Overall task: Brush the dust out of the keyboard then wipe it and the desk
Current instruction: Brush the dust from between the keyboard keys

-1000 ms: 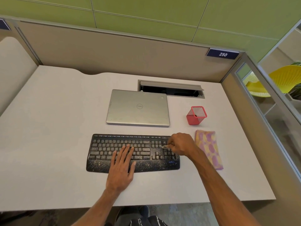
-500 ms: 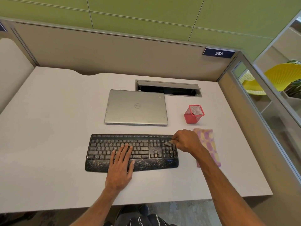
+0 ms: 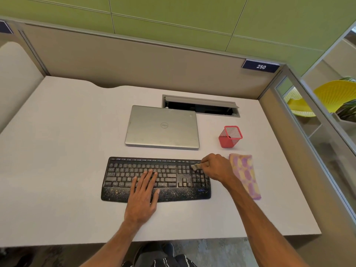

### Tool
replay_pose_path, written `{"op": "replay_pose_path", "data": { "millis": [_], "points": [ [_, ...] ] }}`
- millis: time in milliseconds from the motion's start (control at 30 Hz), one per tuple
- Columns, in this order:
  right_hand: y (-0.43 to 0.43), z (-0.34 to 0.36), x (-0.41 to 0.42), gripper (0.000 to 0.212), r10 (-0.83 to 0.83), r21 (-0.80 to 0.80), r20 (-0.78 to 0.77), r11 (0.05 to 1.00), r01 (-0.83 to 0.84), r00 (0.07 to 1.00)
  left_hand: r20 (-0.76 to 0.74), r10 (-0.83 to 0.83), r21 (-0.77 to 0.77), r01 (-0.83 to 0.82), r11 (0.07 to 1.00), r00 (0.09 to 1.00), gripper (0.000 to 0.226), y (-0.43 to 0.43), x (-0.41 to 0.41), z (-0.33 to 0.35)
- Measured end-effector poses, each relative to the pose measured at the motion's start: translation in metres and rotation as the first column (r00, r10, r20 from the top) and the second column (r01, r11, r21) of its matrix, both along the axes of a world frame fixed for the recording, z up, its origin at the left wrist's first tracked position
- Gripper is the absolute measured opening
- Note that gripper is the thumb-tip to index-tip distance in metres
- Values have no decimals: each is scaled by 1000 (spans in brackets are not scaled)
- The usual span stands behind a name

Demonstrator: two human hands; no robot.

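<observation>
One dusty keyboard [image 3: 123,171] lies under both hands. The left hand [image 3: 143,197] rests flat on its keys, and the right hand [image 3: 216,167] pinches one small brush [image 3: 195,167], which has moved up to the number pad's top row. Specks remain, so brushing likely continues. One cloth [image 3: 245,176] waits beside the right hand, with one laptop [image 3: 162,127] and one pen cup [image 3: 230,136] beyond.
</observation>
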State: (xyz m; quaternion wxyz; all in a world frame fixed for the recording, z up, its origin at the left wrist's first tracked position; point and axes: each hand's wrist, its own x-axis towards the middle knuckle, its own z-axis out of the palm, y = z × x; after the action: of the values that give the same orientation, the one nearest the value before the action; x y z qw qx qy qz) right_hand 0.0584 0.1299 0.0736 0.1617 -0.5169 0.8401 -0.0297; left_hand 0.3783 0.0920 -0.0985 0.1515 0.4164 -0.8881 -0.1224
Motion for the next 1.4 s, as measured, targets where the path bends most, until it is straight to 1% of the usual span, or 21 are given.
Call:
{"op": "replay_pose_path", "data": {
  "millis": [67, 133, 300, 433, 467, 567, 633, 767, 800, 933, 967, 1067, 1133, 1267, 1333, 1400],
  "points": [
    [-2, -3, 8, 25, -75, -24, 48, 997, 76, 996, 4, 2, 0, -2, 1000, 1000, 70, 0, 0, 0],
    [-2, -8, 14, 26, -124, -11, 70, 992, 125, 990, 6, 5, -2, -5, 1000, 1000, 70, 0, -1, -1],
    [-5, -4, 18, 19, -111, 74, 89, 992, 105, 990, -3, 6, -5, -6, 1000, 1000, 71, 0, -1, 0],
    [-9, -3, 19, 24, -159, -50, 46, 986, 162, 986, -10, 5, -12, -5, 1000, 1000, 70, 0, -1, 0],
    [-10, -4, 20, 22, -161, -49, 41, 985, 163, 986, -12, 5, -12, -6, 1000, 1000, 70, 0, -1, 0],
    [-10, -4, 24, 18, -126, 53, 61, 991, 123, 990, -15, 7, -11, -7, 1000, 1000, 70, 0, -1, 1],
    [-11, -1, 23, 17, -119, 86, 70, 990, 113, 990, -13, 5, -13, -6, 1000, 1000, 70, 1, -1, 1],
    [-10, 0, 19, 22, -184, -9, 57, 983, 185, 981, -13, 5, -10, -5, 1000, 1000, 69, 1, -1, 0],
    [-10, -1, 19, 23, -187, -12, 59, 982, 188, 981, -12, 5, -12, -5, 1000, 1000, 69, 1, -1, 0],
    [-10, 0, 23, 16, -144, 118, 82, 984, 134, 986, -16, 6, -12, -6, 1000, 1000, 69, 0, -1, 0],
    [-11, 1, 22, 16, -147, 127, 83, 983, 136, 986, -17, 6, -12, -6, 1000, 1000, 69, 1, -1, 1],
    [-10, 3, 15, 28, -238, 52, 69, 971, 234, 969, -16, 8, -12, -8, 1000, 1000, 69, 1, -1, 2],
    [-9, 2, 12, 34, -271, 14, 67, 963, 270, 960, -20, 10, -14, -10, 1000, 1000, 69, 2, -1, 2],
    [-5, 0, 15, 23, -224, 86, 66, 972, 219, 972, -13, 8, -15, -8, 1000, 1000, 69, 1, -1, 3],
    [-5, 0, 14, 22, -223, 124, 68, 969, 214, 972, -9, 8, -15, -9, 1000, 1000, 69, 2, -1, 3],
    [-6, 1, 13, 21, -252, 95, 78, 965, 244, 965, -11, 10, -12, -10, 1000, 1000, 68, 1, -1, 3]
  ]
}}
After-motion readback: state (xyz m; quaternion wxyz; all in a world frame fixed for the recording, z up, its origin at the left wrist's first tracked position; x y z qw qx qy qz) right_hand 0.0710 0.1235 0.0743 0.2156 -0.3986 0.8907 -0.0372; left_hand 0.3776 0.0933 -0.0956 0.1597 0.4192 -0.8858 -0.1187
